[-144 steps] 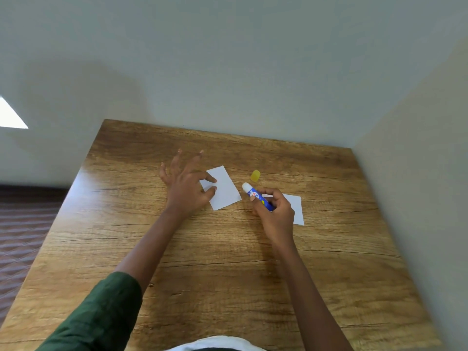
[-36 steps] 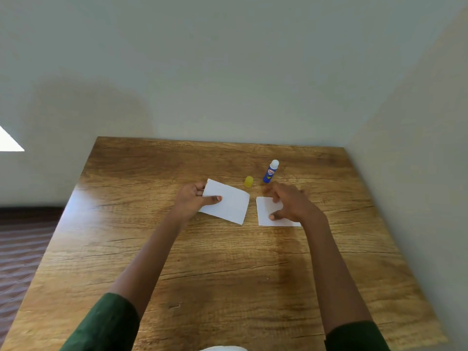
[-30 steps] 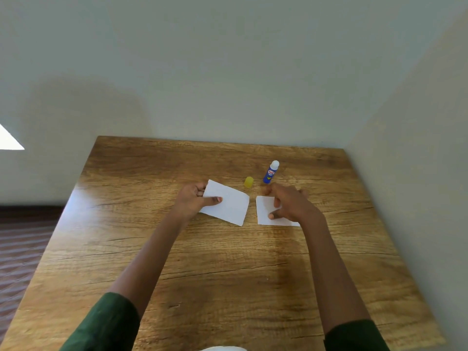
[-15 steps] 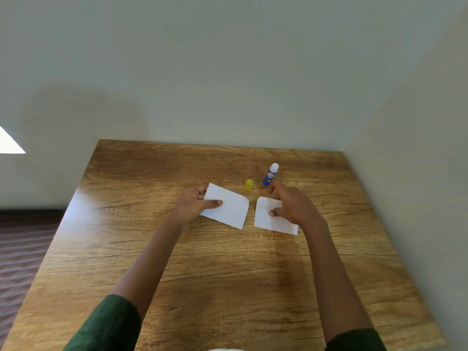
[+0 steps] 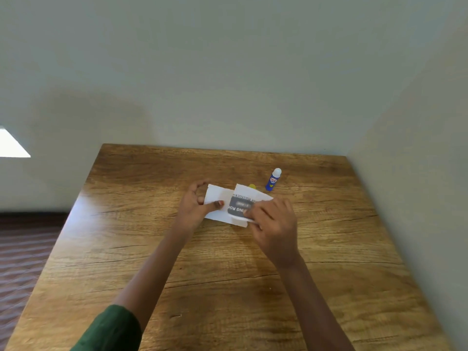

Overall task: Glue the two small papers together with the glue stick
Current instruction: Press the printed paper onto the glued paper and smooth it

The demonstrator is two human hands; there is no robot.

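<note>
The left hand (image 5: pixel 195 206) pinches the left edge of a white paper (image 5: pixel 217 196), thumb flat on top. The right hand (image 5: pixel 274 225) grips a printed paper (image 5: pixel 241 202) by its near corner, fingers curled, holding it over the white one's right half. Whether the sheets touch is hard to tell. Beneath is a wooden table (image 5: pixel 228 287) pushed into a corner of pale wall (image 5: pixel 228 84). The glue stick (image 5: pixel 273 179) stands upright just beyond, and a yellow cap (image 5: pixel 252 186) peeks out behind the papers.

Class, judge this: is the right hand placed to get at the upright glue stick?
Probably yes: the glue stick stands just beyond the right hand with open table between, though that hand pinches the printed paper.
</note>
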